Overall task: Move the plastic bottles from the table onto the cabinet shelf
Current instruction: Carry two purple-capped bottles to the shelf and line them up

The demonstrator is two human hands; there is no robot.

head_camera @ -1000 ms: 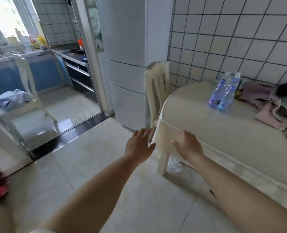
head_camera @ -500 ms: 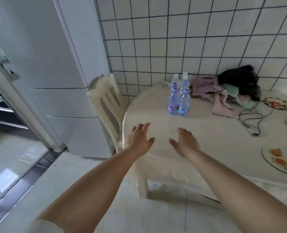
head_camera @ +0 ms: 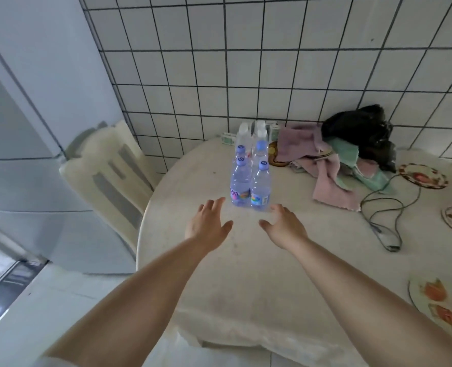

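The bottles [head_camera: 249, 178] stand upright in a cluster on the counter [head_camera: 198, 181]. The left hand [head_camera: 209, 226] and right hand [head_camera: 284, 226] hover near them, fingers spread, holding nothing.

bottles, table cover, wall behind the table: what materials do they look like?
Bottles: clear thin plastic with printed labels and pale blue or white caps; you can see through them.
Table cover: looks like cream cloth, matte, hanging over the edge in soft folds; could be coated.
Wall: glossy white ceramic tile by the look, with dark grout lines.
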